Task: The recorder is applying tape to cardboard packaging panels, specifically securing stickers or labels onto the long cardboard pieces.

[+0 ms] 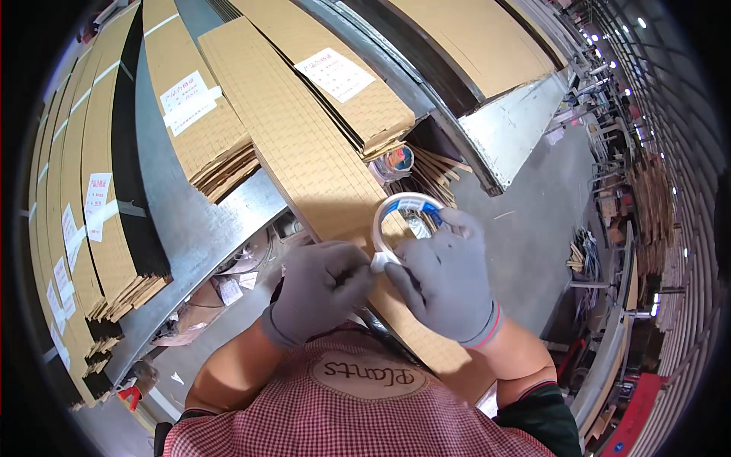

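Both of my hands wear grey gloves and meet in front of my chest. My right hand (449,278) grips a roll of white tape (378,231) with a blue-printed core. A short white tape end (381,261) sticks out from the roll between the two hands. Close against it is my left hand (326,286), its fingers curled in and pinched together. Whether those fingertips hold the tape end is hidden. Beneath the hands a long brown cardboard-like strip stack (312,167) runs from the far left toward my body.
Labelled stacks of brown strips (205,129) lie on a metal table (217,228) to the left. Another labelled stack (358,107) sits beyond the roll. A metal-edged bench (510,126) stands at the far right. Below the table are scraps, and thin sticks (434,171) lie near the roll.
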Action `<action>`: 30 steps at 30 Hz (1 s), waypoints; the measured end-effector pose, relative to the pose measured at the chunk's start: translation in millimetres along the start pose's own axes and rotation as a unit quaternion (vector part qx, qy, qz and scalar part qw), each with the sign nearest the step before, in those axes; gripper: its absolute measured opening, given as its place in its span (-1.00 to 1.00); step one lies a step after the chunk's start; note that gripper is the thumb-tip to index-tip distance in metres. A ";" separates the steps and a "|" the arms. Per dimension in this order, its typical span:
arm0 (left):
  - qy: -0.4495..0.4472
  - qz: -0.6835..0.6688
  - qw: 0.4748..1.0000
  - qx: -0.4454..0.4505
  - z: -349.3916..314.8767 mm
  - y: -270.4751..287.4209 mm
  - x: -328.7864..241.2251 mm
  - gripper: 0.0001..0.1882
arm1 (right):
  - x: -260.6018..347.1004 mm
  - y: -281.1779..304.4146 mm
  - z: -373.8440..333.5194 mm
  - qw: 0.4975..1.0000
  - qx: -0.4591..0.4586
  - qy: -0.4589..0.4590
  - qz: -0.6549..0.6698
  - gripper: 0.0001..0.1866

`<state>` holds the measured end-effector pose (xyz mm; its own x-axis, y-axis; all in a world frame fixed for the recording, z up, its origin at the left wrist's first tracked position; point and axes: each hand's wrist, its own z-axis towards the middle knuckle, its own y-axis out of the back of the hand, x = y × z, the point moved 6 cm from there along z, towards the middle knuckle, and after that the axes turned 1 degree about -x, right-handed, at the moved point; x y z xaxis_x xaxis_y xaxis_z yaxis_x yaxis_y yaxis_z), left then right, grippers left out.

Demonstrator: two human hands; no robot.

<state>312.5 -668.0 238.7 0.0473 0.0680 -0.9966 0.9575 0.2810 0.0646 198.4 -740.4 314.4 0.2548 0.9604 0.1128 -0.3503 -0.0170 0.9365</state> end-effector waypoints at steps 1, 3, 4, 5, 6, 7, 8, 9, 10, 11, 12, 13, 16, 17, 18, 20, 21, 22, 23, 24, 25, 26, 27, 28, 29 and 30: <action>-0.038 -0.027 0.999 -0.001 -1.1 -1.3 -3.7 -0.81 | -1.7 -1.2 -0.1 1.000 0.003 -0.003 0.004 -0.80; -0.016 -0.018 0.999 0.030 -1.3 -0.4 -6.1 -0.82 | -1.5 0.3 2.7 0.994 0.010 0.030 0.104 -0.81; 0.005 -0.011 0.998 0.059 -7.4 -0.1 -6.2 -0.82 | -1.4 9.8 6.5 0.993 0.017 0.025 0.117 -0.81; 0.023 -0.012 0.998 0.052 -18.2 7.5 -3.8 -0.82 | 3.3 15.7 12.7 0.967 0.127 0.070 0.212 -0.84; -0.111 0.047 0.991 0.055 -31.7 16.8 -17.0 -0.82 | 0.6 15.3 13.1 0.918 0.233 0.115 0.299 -0.86; -0.243 0.103 0.963 0.063 -45.6 24.5 -25.6 -0.81 | -23.2 13.9 13.9 0.913 0.240 0.110 0.312 -0.86; -0.237 0.094 0.964 0.071 -49.5 38.9 -12.8 -0.81 | -64.4 17.0 17.2 0.949 0.228 0.037 0.213 -0.89; -0.112 0.168 0.978 0.047 -51.8 57.8 25.6 -0.80 | -107.4 6.4 24.3 0.969 0.215 -0.020 0.120 -0.90; 0.009 0.231 0.973 0.030 -50.7 67.8 61.4 -0.79 | -139.6 -4.4 33.5 0.976 0.203 -0.081 0.016 -0.89; 0.049 0.152 0.987 0.018 -39.6 63.6 83.7 -0.78 | -155.4 -41.2 28.2 0.980 0.188 -0.042 0.047 -0.87; 0.088 0.073 0.993 0.005 -24.2 55.9 111.1 -0.77 | -171.0 -86.8 10.1 0.982 0.173 -0.003 0.079 -0.84; 0.075 0.032 0.996 0.033 -12.0 43.2 139.8 -0.66 | -168.0 -130.3 1.0 0.955 0.246 -0.022 0.162 -0.82; 0.088 -0.164 0.980 0.070 17.0 8.9 201.9 -0.64 | -143.8 -201.8 -20.9 0.892 0.190 -0.022 0.408 -0.76; 0.108 -0.308 0.942 0.078 21.1 0.3 207.2 -0.72 | -124.7 -193.4 -6.7 0.888 0.198 -0.021 0.414 -0.76; 0.113 -0.312 0.941 0.072 20.4 -5.2 209.2 -0.72 | -123.3 -182.4 0.6 0.835 0.217 -0.190 0.468 -0.73; 0.077 -0.360 0.930 0.018 22.3 -6.9 201.2 -0.71 | -107.2 -141.8 12.9 0.737 0.167 -0.380 0.533 -0.67; 0.076 -0.358 0.930 0.005 21.6 -5.8 206.0 -0.71 | -97.7 -122.3 18.4 0.715 0.109 -0.401 0.562 -0.63; 0.077 -0.332 0.940 0.008 24.9 -9.4 214.3 -0.70 | -74.2 -108.0 19.9 0.716 0.112 -0.398 0.562 -0.63; 0.081 -0.303 0.949 0.012 25.4 -11.6 223.8 -0.68 | -35.2 -90.3 29.9 0.913 0.165 -0.234 0.292 -0.45; 0.081 -0.300 0.950 0.010 24.0 -0.4 240.2 -0.68 | 2.4 -84.2 35.9 0.981 0.190 -0.036 -0.019 -0.25; 0.063 -0.130 0.986 0.085 20.5 11.3 259.3 -0.66 | 11.7 -85.8 33.9 0.981 0.187 -0.036 -0.020 -0.25; 0.044 0.046 0.986 0.155 12.8 18.2 271.6 -0.64 | 11.9 -86.9 30.7 0.987 0.150 -0.054 -0.003 -0.21; -0.011 0.068 0.982 0.178 8.0 40.8 223.5 -0.63 | 1.7 -88.3 26.1 0.990 0.110 -0.081 0.012 -0.17; -0.063 0.092 0.974 0.199 -1.0 70.1 149.3 -0.61 | -4.8 -90.4 23.2 0.991 0.105 -0.087 0.014 -0.17; -0.068 0.087 0.968 0.227 -10.4 80.1 104.9 -0.60 | -6.0 -87.2 23.3 0.993 0.074 -0.079 0.049 -0.24; -0.073 0.084 0.960 0.255 -14.9 83.0 68.4 -0.60 | -8.0 -83.3 21.9 0.993 0.041 -0.071 0.084 -0.32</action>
<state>390.9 -625.8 176.6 0.2169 -0.0748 -0.9733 0.9459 -0.2305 0.2285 245.4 -752.8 242.7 0.3265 0.8931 0.3095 -0.3253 -0.2013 0.9239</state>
